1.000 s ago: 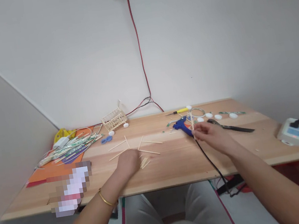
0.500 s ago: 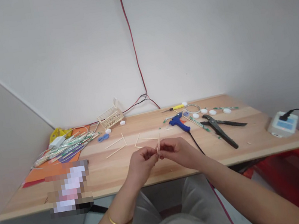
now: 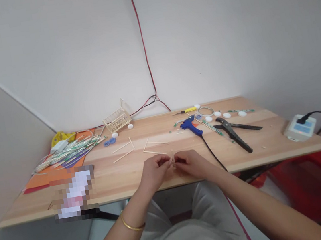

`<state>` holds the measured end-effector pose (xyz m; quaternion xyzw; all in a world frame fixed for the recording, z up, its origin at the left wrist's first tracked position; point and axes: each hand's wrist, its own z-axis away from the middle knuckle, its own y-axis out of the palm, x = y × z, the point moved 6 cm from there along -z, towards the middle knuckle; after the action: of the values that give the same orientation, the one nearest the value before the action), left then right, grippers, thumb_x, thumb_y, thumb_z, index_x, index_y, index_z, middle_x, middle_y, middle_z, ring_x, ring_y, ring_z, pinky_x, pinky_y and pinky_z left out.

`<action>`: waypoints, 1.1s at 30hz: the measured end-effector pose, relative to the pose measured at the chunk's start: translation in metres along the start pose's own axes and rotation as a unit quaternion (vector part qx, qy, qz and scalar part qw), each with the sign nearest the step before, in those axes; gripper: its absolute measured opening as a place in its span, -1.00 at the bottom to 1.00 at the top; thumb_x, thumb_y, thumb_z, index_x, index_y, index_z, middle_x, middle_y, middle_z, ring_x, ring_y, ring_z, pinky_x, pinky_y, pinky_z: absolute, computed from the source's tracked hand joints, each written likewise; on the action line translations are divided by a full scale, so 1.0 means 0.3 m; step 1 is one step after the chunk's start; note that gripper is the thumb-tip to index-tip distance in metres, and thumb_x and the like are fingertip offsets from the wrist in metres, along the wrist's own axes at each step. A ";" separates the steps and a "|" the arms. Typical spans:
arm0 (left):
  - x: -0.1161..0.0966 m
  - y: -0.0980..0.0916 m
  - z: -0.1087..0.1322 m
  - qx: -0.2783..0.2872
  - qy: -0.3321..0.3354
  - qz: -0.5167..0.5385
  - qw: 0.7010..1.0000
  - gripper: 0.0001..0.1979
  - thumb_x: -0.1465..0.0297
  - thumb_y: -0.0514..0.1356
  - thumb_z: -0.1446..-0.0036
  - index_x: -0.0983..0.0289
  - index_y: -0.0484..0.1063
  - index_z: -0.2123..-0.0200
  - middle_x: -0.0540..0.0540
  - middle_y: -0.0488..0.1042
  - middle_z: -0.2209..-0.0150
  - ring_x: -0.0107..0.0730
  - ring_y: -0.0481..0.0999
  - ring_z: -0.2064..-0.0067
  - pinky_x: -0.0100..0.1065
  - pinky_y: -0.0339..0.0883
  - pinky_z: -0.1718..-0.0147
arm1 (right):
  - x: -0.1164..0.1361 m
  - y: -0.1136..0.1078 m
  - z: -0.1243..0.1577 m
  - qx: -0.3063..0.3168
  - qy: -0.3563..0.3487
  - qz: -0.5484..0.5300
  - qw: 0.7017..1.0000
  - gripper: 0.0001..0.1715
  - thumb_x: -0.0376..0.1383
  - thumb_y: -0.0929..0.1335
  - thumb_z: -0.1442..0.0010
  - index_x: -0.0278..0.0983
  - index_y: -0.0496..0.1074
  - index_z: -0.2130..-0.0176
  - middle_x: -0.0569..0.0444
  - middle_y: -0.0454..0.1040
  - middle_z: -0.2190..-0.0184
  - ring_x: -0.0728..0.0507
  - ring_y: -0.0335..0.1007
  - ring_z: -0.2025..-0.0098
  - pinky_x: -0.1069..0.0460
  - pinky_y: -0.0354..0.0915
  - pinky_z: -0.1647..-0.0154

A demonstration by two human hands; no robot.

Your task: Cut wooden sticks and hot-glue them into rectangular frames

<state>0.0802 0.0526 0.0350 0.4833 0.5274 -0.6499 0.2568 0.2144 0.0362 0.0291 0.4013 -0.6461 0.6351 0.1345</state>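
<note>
My left hand (image 3: 157,172) and my right hand (image 3: 191,165) meet close to the table's front edge, fingertips pinched together. Between them is a thin wooden stick (image 3: 172,154); only a short piece shows above the fingers, and the rest is hidden. Just beyond the hands lie two three-sided stick frames, the right one (image 3: 155,142) nearer to me than the wall and the left one (image 3: 131,143) beside it, their open sides facing away from each other. A blue glue gun (image 3: 191,126) rests to the right of them, its black cable running toward the front edge.
A small cart-like stick model (image 3: 117,120) stands by the wall. Wrapped sticks (image 3: 71,152) lie on coloured paper at left, behind a blurred phone-like object (image 3: 75,192). Black-handled cutters (image 3: 238,136), white caps (image 3: 242,113), a yellow screwdriver (image 3: 189,109) and a power adapter (image 3: 300,128) occupy the right.
The stick stood up taller above my fingers before; now less of it shows. My hands have come slightly lower, closer to the tabletop, and the view has shifted a little.
</note>
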 end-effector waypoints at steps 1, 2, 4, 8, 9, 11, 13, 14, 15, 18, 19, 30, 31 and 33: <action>-0.007 0.008 -0.001 0.007 0.010 -0.014 1.000 -0.87 0.40 0.15 0.04 0.25 0.50 0.43 0.02 0.53 0.43 -0.39 0.46 0.35 -0.41 0.28 0.35 | -0.004 0.007 0.002 -0.001 -0.002 0.006 1.000 -0.88 -0.36 0.29 -0.10 -0.30 0.41 0.43 0.12 0.44 0.51 -0.03 0.30 0.43 0.12 0.09 0.41; -0.013 0.017 -0.001 0.014 0.019 -0.028 0.999 -0.88 0.41 0.15 0.05 0.24 0.50 0.43 0.01 0.53 0.42 -0.39 0.46 0.34 -0.41 0.28 0.33 | -0.007 0.011 0.004 -0.001 -0.002 0.012 1.000 -0.88 -0.36 0.29 -0.10 -0.30 0.42 0.42 0.11 0.45 0.50 -0.03 0.30 0.42 0.12 0.09 0.40; -0.020 0.032 -0.003 0.025 0.035 -0.054 0.998 -0.88 0.43 0.15 0.05 0.23 0.50 0.44 0.00 0.54 0.42 -0.38 0.46 0.33 -0.40 0.27 0.33 | -0.013 0.017 0.008 0.001 0.003 0.025 1.000 -0.89 -0.36 0.29 -0.09 -0.30 0.42 0.42 0.11 0.45 0.49 -0.04 0.30 0.42 0.12 0.09 0.40; -0.010 0.046 -0.008 0.014 0.052 -0.098 0.994 -0.89 0.45 0.15 0.06 0.23 0.49 0.45 -0.01 0.52 0.44 -0.38 0.44 0.35 -0.40 0.25 0.34 | -0.019 0.018 0.012 0.000 0.009 0.042 0.999 -0.88 -0.37 0.30 -0.08 -0.30 0.42 0.45 0.10 0.44 0.52 -0.04 0.28 0.45 0.12 0.07 0.43; -0.004 0.047 -0.009 0.007 0.050 -0.098 0.994 -0.89 0.44 0.15 0.06 0.23 0.49 0.45 -0.01 0.51 0.44 -0.39 0.44 0.36 -0.41 0.24 0.35 | -0.020 0.019 0.012 0.000 0.009 0.044 0.999 -0.87 -0.37 0.29 -0.09 -0.30 0.42 0.45 0.10 0.44 0.52 -0.04 0.28 0.45 0.12 0.06 0.44; 0.008 0.049 -0.010 -0.002 0.043 -0.091 0.995 -0.90 0.43 0.16 0.07 0.23 0.48 0.44 -0.02 0.51 0.45 -0.40 0.44 0.37 -0.42 0.24 0.37 | -0.023 0.021 0.013 -0.003 0.008 0.047 0.999 -0.88 -0.38 0.29 -0.08 -0.30 0.42 0.45 0.10 0.44 0.51 -0.04 0.28 0.44 0.12 0.07 0.43; 0.014 0.053 -0.010 -0.003 0.041 -0.089 0.995 -0.90 0.43 0.16 0.06 0.23 0.48 0.45 -0.02 0.50 0.47 -0.41 0.43 0.39 -0.43 0.23 0.39 | -0.026 0.028 0.014 -0.005 0.004 0.053 0.999 -0.88 -0.40 0.29 -0.07 -0.30 0.42 0.42 0.09 0.45 0.49 -0.04 0.29 0.42 0.12 0.08 0.41; 0.015 0.056 -0.010 -0.001 0.042 -0.093 0.995 -0.90 0.43 0.16 0.06 0.24 0.48 0.46 -0.02 0.49 0.48 -0.41 0.42 0.40 -0.43 0.22 0.39 | -0.029 0.032 0.014 -0.005 0.002 0.058 0.998 -0.88 -0.40 0.28 -0.07 -0.30 0.42 0.42 0.08 0.45 0.48 -0.05 0.29 0.41 0.11 0.07 0.40; 0.016 0.059 -0.010 0.001 0.045 -0.099 0.994 -0.91 0.43 0.16 0.06 0.24 0.48 0.48 -0.02 0.49 0.49 -0.41 0.41 0.40 -0.43 0.22 0.39 | -0.032 0.037 0.014 -0.005 0.001 0.063 0.998 -0.89 -0.41 0.28 -0.07 -0.31 0.42 0.43 0.08 0.44 0.48 -0.05 0.29 0.41 0.11 0.07 0.40; 0.019 0.064 -0.011 0.000 0.050 -0.110 0.993 -0.91 0.44 0.16 0.06 0.25 0.48 0.51 -0.02 0.48 0.49 -0.41 0.40 0.39 -0.42 0.20 0.38 | -0.042 0.049 0.013 -0.004 0.001 0.073 0.997 -0.89 -0.41 0.29 -0.05 -0.32 0.40 0.46 0.07 0.43 0.49 -0.05 0.29 0.41 0.11 0.05 0.41; 0.021 0.065 -0.012 -0.001 0.051 -0.111 0.992 -0.90 0.44 0.16 0.06 0.25 0.48 0.51 -0.02 0.48 0.48 -0.41 0.40 0.39 -0.42 0.20 0.37 | -0.044 0.052 0.013 -0.005 0.001 0.073 0.997 -0.90 -0.41 0.29 -0.05 -0.32 0.40 0.46 0.07 0.43 0.49 -0.05 0.29 0.41 0.11 0.05 0.41; 0.031 0.073 -0.021 0.003 0.060 -0.121 0.991 -0.90 0.44 0.20 0.05 0.25 0.51 0.42 0.03 0.54 0.40 -0.36 0.45 0.31 -0.39 0.23 0.30 | -0.030 0.042 0.026 -0.038 -0.025 0.045 0.998 -0.88 -0.46 0.29 -0.06 -0.31 0.33 0.49 0.08 0.33 0.45 -0.04 0.25 0.36 0.10 0.11 0.35; 0.032 0.075 -0.021 0.003 0.061 -0.121 0.991 -0.90 0.44 0.20 0.05 0.25 0.52 0.41 0.03 0.54 0.39 -0.36 0.45 0.31 -0.39 0.24 0.30 | -0.031 0.042 0.026 -0.043 -0.028 0.041 0.998 -0.88 -0.47 0.28 -0.05 -0.31 0.32 0.50 0.09 0.32 0.45 -0.04 0.25 0.36 0.10 0.11 0.35; 0.032 0.077 -0.020 0.000 0.065 -0.122 0.990 -0.89 0.45 0.20 0.05 0.24 0.52 0.40 0.03 0.54 0.38 -0.37 0.45 0.30 -0.39 0.24 0.29 | -0.035 0.043 0.025 -0.045 -0.025 0.041 0.998 -0.87 -0.48 0.28 -0.03 -0.31 0.31 0.51 0.11 0.29 0.47 -0.03 0.23 0.38 0.10 0.10 0.37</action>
<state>0.0980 0.0528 0.0166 0.4563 0.5979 -0.6439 0.1405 0.2147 0.0313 0.0116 0.3837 -0.6931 0.6002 0.1102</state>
